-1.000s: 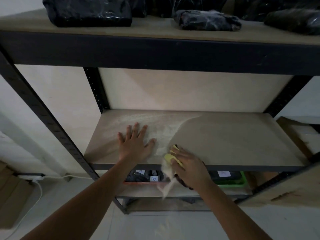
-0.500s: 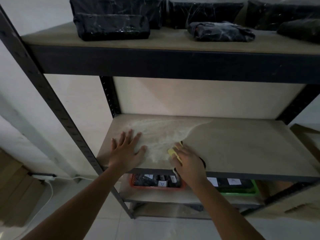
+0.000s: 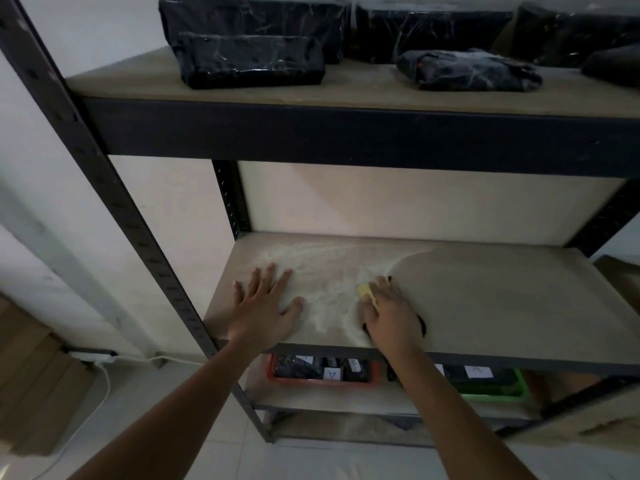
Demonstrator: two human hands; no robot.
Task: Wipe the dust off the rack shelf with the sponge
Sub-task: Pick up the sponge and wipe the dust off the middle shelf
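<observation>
Here the right hand [image 3: 389, 315] presses the yellow sponge [image 3: 366, 293] flat on the rack shelf [image 3: 502, 306], beside the pale dust [image 3: 322, 271], while the left hand [image 3: 265, 306] rests released, fingers spread, left of the sponge.

Dim light throughout. Plain white wall [image 3: 52, 168] at left and centre. Pale tiled floor [image 3: 145, 420] along bottom. White cable [image 3: 104, 386] trailing lower left, beside stacked brown cardboard sheets [image 3: 31, 382] leaning at lower-left edge.
</observation>
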